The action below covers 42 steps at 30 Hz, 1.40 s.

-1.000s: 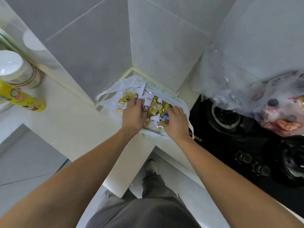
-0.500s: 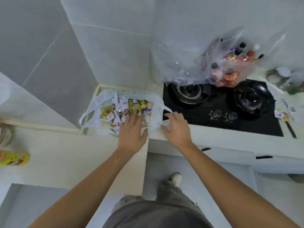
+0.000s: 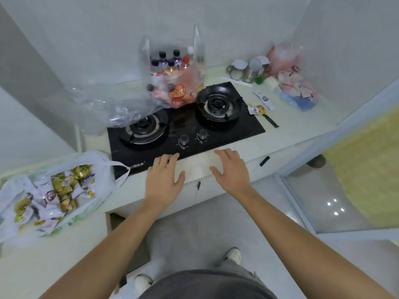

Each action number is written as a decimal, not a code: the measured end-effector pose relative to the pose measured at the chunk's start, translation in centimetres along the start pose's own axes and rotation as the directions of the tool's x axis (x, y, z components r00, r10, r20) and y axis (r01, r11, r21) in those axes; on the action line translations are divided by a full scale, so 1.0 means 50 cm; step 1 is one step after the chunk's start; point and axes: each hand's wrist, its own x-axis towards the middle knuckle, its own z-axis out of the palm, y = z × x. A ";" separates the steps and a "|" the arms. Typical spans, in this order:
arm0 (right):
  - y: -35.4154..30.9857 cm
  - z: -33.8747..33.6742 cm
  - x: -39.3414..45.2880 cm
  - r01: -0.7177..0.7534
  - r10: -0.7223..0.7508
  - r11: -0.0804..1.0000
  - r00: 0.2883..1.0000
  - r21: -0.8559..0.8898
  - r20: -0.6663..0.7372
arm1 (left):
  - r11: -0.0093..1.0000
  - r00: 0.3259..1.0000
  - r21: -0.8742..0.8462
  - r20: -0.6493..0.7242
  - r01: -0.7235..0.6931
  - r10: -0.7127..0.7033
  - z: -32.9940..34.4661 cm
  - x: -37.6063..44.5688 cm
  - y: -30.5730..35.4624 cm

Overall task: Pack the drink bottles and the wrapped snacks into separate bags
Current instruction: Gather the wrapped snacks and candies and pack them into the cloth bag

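My L hand [image 3: 164,182] & R hand [image 3: 231,169]: fingers flat, released, nothing held, at counter edge near hob [image 3: 185,128]. Snack bag [image 3: 51,190] far left, soft, light, crinkly; lift by handles. Bottle bag [image 3: 174,80] behind hob, prob heavy, slippery; support underneath.
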 end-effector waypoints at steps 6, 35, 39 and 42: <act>0.273 -0.114 0.020 -0.064 0.065 0.997 0.998 -0.030 0.018 | 0.998 0.998 -0.051 0.050 -0.028 0.031 0.103 0.119 0.261; 0.833 -0.053 0.540 -0.129 0.150 0.988 0.925 -0.081 0.349 | 0.995 0.946 0.003 0.309 -0.104 0.098 0.492 0.797 0.527; 0.869 -0.009 0.609 -0.048 0.077 0.995 0.931 -0.088 0.358 | 0.995 0.954 0.036 0.289 -0.093 0.078 0.525 0.844 0.527; 0.892 0.017 0.643 0.023 0.017 0.994 0.928 -0.103 0.372 | 0.991 0.943 0.096 0.327 -0.096 0.059 0.539 0.885 0.529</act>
